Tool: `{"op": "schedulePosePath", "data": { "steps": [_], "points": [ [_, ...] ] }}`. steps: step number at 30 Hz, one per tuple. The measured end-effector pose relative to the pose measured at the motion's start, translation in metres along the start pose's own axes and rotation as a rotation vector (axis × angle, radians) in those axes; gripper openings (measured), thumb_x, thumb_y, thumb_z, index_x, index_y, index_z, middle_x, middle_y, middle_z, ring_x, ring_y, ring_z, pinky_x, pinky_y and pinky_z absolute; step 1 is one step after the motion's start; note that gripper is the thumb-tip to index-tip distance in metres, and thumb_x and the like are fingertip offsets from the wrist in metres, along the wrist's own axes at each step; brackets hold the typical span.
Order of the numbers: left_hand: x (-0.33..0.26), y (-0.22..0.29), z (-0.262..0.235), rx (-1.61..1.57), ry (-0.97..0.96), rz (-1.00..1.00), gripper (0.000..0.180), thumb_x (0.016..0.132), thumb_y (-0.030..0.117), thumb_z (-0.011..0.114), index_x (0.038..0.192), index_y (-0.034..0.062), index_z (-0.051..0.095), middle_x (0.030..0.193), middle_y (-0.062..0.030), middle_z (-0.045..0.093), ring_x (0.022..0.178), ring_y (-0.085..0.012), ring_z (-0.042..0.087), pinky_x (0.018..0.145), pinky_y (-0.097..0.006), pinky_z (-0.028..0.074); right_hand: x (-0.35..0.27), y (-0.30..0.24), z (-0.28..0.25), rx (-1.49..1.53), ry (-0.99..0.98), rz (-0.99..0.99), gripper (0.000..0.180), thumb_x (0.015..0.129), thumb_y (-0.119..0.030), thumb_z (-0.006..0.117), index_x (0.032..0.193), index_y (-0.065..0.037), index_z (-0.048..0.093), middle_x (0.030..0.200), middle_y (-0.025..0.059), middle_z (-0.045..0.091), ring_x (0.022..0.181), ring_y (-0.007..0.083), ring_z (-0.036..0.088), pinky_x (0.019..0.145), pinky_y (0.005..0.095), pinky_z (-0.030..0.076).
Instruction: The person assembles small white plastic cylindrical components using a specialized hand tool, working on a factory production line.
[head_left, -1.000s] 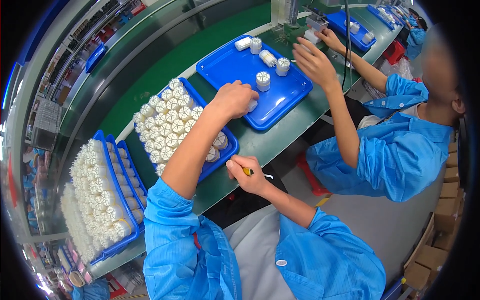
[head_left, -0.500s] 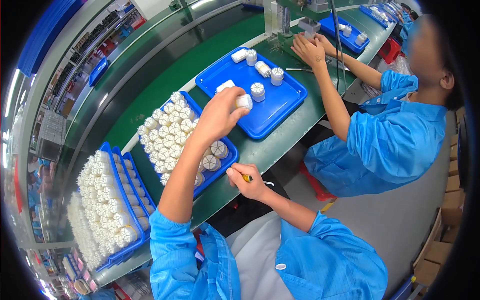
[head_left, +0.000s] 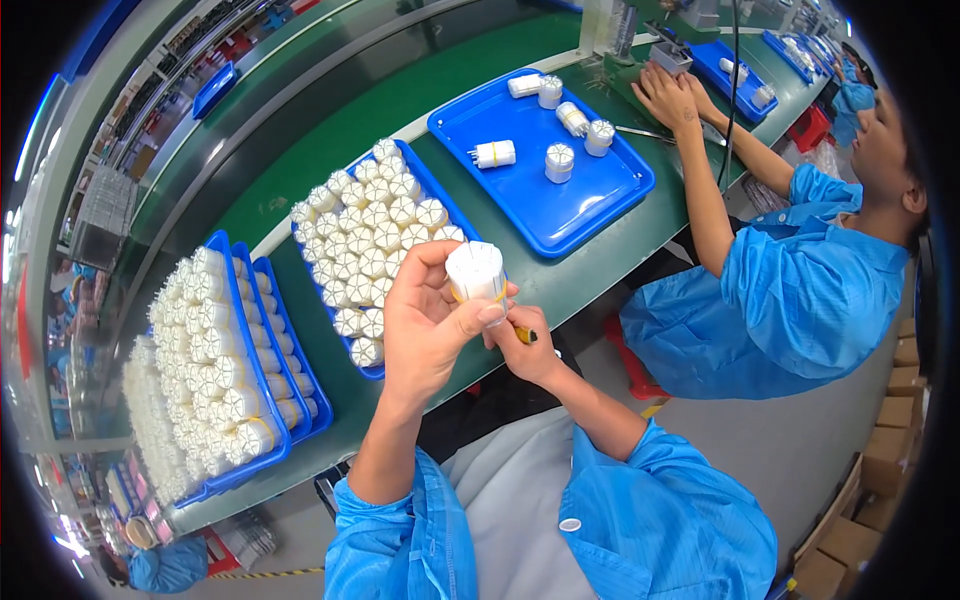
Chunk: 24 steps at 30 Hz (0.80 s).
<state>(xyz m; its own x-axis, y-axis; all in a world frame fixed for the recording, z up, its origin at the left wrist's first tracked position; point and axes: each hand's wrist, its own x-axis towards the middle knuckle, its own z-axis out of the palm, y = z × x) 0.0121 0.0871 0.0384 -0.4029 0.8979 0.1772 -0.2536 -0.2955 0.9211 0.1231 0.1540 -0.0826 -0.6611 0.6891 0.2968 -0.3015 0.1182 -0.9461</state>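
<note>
Head view: left hand (head_left: 425, 325) is raised off the desk (head_left: 600, 262), fingers (head_left: 478, 318) clenched around a white cylindrical part with a yellow band (head_left: 475, 272), held upright in front of the chest. A second ago this hand was down at the middle blue tray; half a second ago it was lifting with the part; now the part is up at working height, so the pick is done and the part is off the tray. Right hand (head_left: 525, 345) sits just below and behind the part, fingers closed on a small yellow-and-black tool (head_left: 524, 335), tip near the part's lower end; cannot tell if it touches.

Middle blue tray (head_left: 352, 345), packed with white cylindrical parts, lies just beyond the hands. Further left, stacked blue trays (head_left: 262, 400) full of the same parts. To the right, a wide blue tray (head_left: 590, 205) with a few loose parts, well apart from the hands.

A co-worker in a blue coat (head_left: 790, 290) sits on the right, hands at a fixture by the green conveyor belt (head_left: 330, 130).
</note>
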Motion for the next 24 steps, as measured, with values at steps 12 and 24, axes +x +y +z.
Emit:
{"op": "schedulePosePath", "data": {
  "steps": [12,24],
  "points": [
    [-0.025,-0.011,-0.009,-0.094,0.055,0.021,0.052,0.085,0.022,0.074,0.121,0.0000,0.044,0.108,-0.0202,0.062,0.089,-0.0305,0.068,0.077,-0.042,0.059,-0.001,0.008,0.000,-0.046,0.006,-0.090,0.025,0.095,-0.010,0.052,0.073,0.001,0.056,0.059,0.0046,0.056,0.053,0.0088,0.052,0.049,0.0268,0.038],
    [-0.028,-0.008,-0.007,-0.415,-0.049,-0.008,0.049,0.083,0.022,0.069,0.121,0.0042,0.045,0.109,-0.0194,0.058,0.107,-0.0364,0.061,0.094,-0.048,0.051,0.000,0.004,0.000,-0.138,0.043,-0.141,0.023,0.097,-0.015,0.054,0.084,0.000,0.065,0.064,0.0051,0.062,0.057,0.0089,0.056,0.050,0.0265,0.042]
  ]
}}
